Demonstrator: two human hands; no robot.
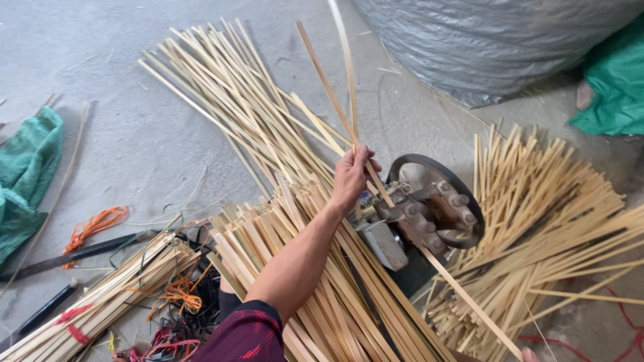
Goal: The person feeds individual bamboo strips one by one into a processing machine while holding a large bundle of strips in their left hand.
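Note:
My left hand reaches forward and is shut on thin bamboo strips that stick up and away from it. One long strip runs from that hand down through a small metal machine with a dark wheel toward the bottom right. Only a sliver of my right hand shows at the bottom edge, by the low end of that strip; its grip is hidden. My forearm lies over a big pile of bamboo strips.
A heap of shorter bamboo strips lies right of the machine. A tied bundle, orange cord, a dark long blade and green cloth lie at left. A grey sack sits behind on the concrete floor.

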